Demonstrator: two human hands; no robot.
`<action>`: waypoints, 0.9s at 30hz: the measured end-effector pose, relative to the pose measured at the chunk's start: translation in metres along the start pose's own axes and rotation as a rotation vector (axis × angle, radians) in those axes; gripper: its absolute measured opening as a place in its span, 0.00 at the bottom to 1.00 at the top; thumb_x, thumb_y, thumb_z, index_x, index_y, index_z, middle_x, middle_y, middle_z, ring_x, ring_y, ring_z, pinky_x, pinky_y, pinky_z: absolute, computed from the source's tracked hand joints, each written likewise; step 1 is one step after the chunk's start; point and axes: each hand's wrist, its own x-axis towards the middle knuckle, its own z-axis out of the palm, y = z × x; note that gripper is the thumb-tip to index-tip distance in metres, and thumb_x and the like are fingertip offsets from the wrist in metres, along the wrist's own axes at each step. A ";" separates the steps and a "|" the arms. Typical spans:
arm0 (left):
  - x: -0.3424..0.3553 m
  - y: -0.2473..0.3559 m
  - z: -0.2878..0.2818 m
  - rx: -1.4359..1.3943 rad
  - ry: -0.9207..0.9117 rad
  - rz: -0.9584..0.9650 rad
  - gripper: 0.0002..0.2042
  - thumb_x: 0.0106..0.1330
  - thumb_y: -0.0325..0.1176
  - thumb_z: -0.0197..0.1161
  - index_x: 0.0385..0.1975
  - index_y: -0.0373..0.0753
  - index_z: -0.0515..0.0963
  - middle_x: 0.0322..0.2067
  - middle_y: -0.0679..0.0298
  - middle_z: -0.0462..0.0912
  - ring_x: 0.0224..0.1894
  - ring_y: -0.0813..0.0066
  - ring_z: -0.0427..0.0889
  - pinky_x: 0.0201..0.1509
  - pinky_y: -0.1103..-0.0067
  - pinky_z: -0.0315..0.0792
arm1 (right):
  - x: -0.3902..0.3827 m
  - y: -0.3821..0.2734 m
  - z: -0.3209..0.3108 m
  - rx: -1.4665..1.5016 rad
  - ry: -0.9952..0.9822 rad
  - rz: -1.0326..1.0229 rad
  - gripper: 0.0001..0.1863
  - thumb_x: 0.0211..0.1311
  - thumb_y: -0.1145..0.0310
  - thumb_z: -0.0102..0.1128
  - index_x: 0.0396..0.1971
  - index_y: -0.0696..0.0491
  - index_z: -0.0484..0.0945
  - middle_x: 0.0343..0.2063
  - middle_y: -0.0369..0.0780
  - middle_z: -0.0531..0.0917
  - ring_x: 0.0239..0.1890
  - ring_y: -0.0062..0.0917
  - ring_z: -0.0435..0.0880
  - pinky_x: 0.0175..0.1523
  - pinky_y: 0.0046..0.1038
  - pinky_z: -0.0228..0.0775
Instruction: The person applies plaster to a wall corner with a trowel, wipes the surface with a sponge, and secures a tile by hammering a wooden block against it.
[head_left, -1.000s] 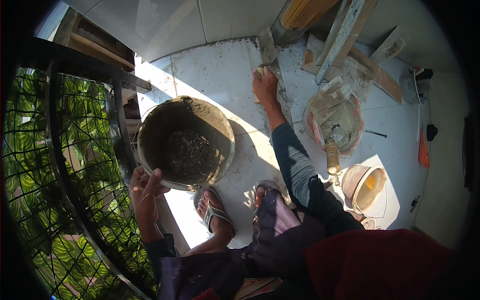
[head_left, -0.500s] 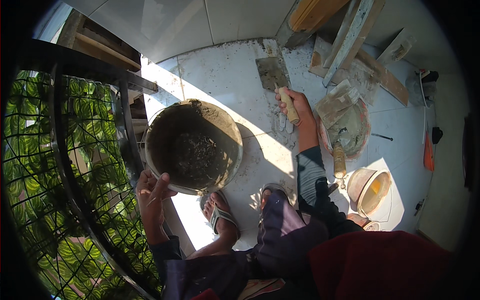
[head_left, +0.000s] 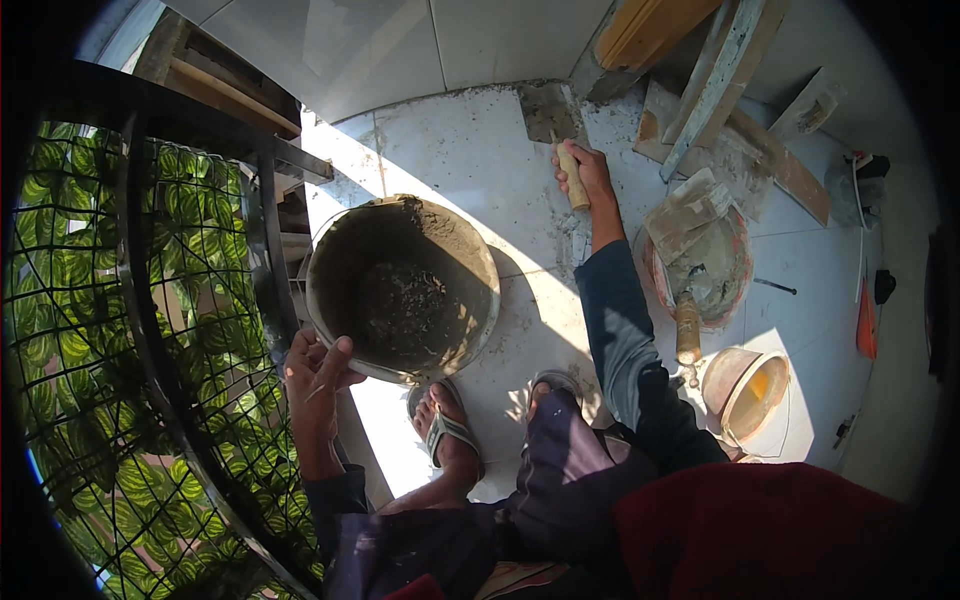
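Observation:
My right hand (head_left: pixel 588 175) is closed around the pale wooden handle of a trowel (head_left: pixel 548 112). Its flat grey blade lies against the tiled floor near the foot of the wall. At the left, my left hand (head_left: pixel 318 372) grips the near-left rim of a large bucket (head_left: pixel 490 300), thumb at the top of the edge. Grey mortar residue coats the bucket's inside, with dark crumbs at the bottom. Right of my right forearm is a reddish basin (head_left: pixel 742 262) of grey mortar. A second trowel with a wooden handle (head_left: pixel 688 330) and a flat plate (head_left: pixel 690 212) rest on it.
A black metal railing with mesh (head_left: pixel 150 330) and green leaves runs along the left. Wooden boards (head_left: pixel 770 160) lean at the back right. A small bucket (head_left: pixel 725 390) lies tipped near my right side. My sandalled feet (head_left: pixel 440 425) stand close to the large bucket.
My right hand and the trowel have moved farther away across the floor, toward the wall. The view has shifted slightly; my left hand stays at the bucket's rim.

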 end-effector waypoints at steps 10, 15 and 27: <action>0.001 0.009 0.014 0.036 0.011 0.068 0.17 0.65 0.45 0.66 0.40 0.38 0.72 0.32 0.64 0.82 0.31 0.79 0.81 0.34 0.81 0.79 | -0.120 -0.026 0.047 -0.036 -0.231 -0.099 0.17 0.68 0.62 0.56 0.46 0.62 0.76 0.26 0.39 0.78 0.17 0.19 0.75 0.18 0.23 0.68; 0.003 -0.001 0.002 0.035 0.047 0.073 0.17 0.66 0.45 0.65 0.40 0.38 0.72 0.32 0.64 0.82 0.31 0.80 0.81 0.34 0.81 0.79 | -0.187 -0.014 0.062 -0.517 -0.455 -0.114 0.19 0.66 0.59 0.63 0.43 0.63 0.79 0.22 0.35 0.78 0.18 0.14 0.74 0.22 0.20 0.66; 0.001 -0.002 0.008 -0.050 0.044 0.092 0.13 0.67 0.39 0.65 0.33 0.36 0.71 0.25 0.67 0.75 0.24 0.83 0.78 0.29 0.83 0.81 | -0.007 0.004 0.071 -1.053 0.565 -0.485 0.15 0.62 0.64 0.57 0.32 0.63 0.78 0.28 0.54 0.83 0.29 0.48 0.84 0.36 0.43 0.76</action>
